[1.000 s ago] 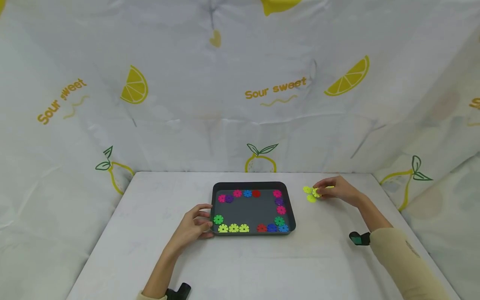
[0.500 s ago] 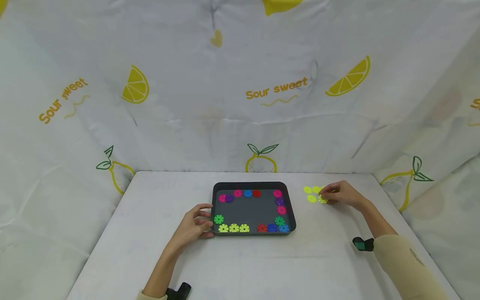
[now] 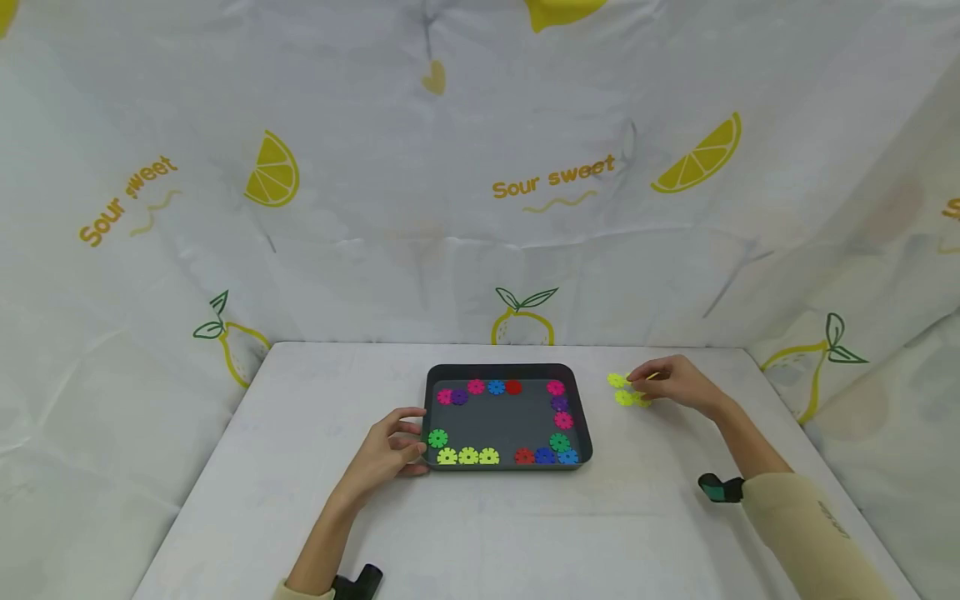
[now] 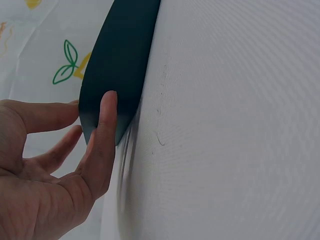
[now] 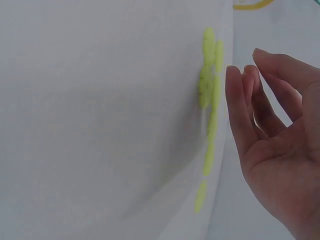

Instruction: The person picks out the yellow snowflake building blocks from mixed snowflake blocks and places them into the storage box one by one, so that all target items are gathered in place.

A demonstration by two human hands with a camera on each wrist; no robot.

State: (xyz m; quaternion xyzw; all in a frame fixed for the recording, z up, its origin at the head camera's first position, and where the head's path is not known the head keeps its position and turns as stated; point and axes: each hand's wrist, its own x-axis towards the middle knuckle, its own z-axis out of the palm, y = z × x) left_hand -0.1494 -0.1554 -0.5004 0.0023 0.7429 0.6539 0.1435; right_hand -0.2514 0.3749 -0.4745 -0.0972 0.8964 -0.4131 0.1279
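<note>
A dark grey rectangular tray [image 3: 504,425] lies on the table with several colourful notched flower-shaped discs along its inner edges. My left hand [image 3: 384,450] holds the tray's left front corner; the left wrist view shows fingers [image 4: 107,110] against its dark outer wall. Over to the right, my right hand [image 3: 681,385] hovers close above a small group of yellow notched discs [image 3: 623,398] and partly covers them in the head view. In the right wrist view its fingers are loosely bent, apart from the yellow discs [image 5: 205,85], with nothing visible between the fingertips.
The white table [image 3: 495,533] ends at a lemon-printed cloth [image 3: 397,250] behind it. A yellow row of discs [image 3: 467,457] lies along the tray's front edge, and a green disc [image 3: 437,438] lies beside the left wall. Black wrist mounts [image 3: 722,488] sit on both arms.
My right hand shifts a little right and nearer, then back left over the yellow discs, which lie more spread out than a second ago. The left hand and tray stay in place.
</note>
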